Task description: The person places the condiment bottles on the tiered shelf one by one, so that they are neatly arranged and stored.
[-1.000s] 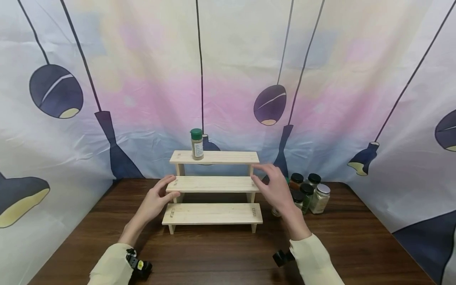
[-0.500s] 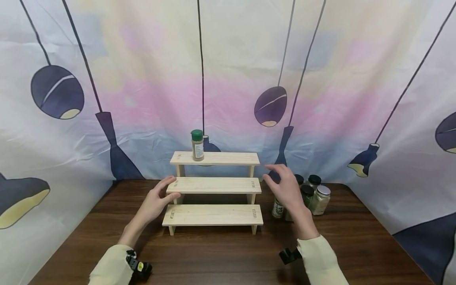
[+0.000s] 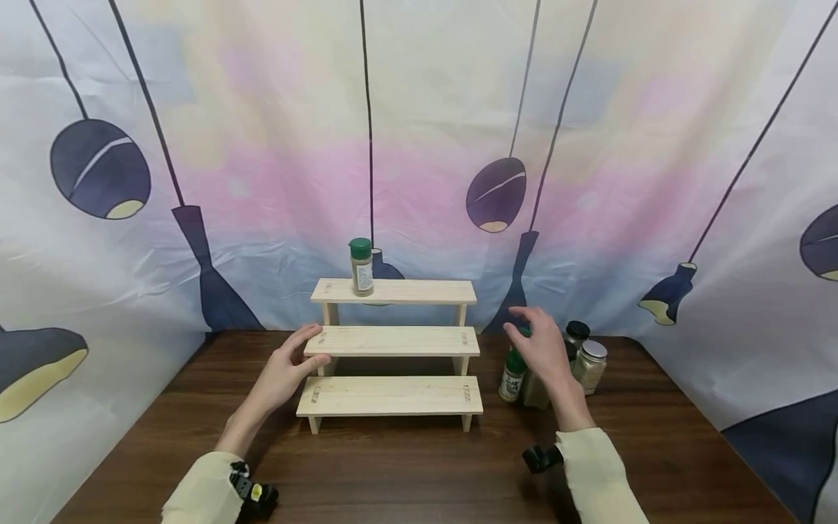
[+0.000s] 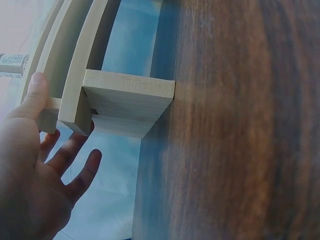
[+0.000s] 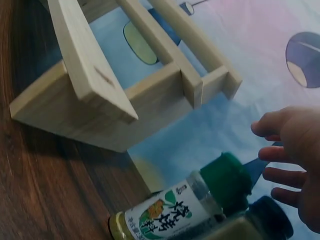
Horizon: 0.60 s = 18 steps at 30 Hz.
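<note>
Right of centre in the head view, a person's right hand hangs over a cluster of spice jars, thumb and fingers apart and curved, with nothing between them. Just below and to the left of its fingertips, a green-capped shaker stands upright on the dark wooden surface, its long axis vertical. The right wrist view shows it slanting from the lower edge up towards the fingers, cap end nearest the hand, with a gap between them. A dark-lidded jar is close beside it, so the shaker's left side appears the freer approach. The left hand is well away, at left of centre, holding the left end of the middle tier of a wooden rack between thumb and fingers. On the top tier, towards its left end, stands another shaker. A silver-lidded jar stands beyond the right wrist.
</note>
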Motion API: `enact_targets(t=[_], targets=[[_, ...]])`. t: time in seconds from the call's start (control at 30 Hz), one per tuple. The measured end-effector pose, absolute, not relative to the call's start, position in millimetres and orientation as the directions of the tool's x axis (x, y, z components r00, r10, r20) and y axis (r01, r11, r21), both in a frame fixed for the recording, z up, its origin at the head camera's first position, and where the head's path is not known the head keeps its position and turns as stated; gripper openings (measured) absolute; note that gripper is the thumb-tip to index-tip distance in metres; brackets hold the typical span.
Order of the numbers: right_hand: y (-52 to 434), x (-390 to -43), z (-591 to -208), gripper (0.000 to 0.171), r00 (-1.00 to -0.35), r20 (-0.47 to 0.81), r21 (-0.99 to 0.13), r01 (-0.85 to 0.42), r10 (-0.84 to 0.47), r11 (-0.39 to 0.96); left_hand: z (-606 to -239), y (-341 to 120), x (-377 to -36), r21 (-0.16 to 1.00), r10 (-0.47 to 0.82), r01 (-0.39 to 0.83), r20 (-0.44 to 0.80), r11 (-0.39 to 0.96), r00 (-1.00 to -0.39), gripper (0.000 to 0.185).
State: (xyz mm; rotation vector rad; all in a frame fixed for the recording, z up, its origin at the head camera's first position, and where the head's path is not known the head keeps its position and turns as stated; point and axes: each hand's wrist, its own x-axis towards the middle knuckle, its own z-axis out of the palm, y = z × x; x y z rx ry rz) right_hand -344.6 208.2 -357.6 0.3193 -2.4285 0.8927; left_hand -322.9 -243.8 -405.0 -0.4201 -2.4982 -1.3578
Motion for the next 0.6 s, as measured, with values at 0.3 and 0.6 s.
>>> enact_targets(t=[0.3, 0.6], targets=[[221.3, -348.8, -361.5, 0.037, -0.849, 0.528, -0.518, -0.349, -0.029, 0.781, -398.2, -240.2, -317.8, 0.763, 0.123, 0.371, 0.364, 0.529, -0.923, 0.066], [226.5, -349.1, -366.5, 0.038, -0.884, 0.466, -0.492, -0.283, -0.026, 0.823, -374.2, -227.9, -295.2, 0.766, 0.137, 0.374, 0.357, 0.524, -0.924, 0.064]])
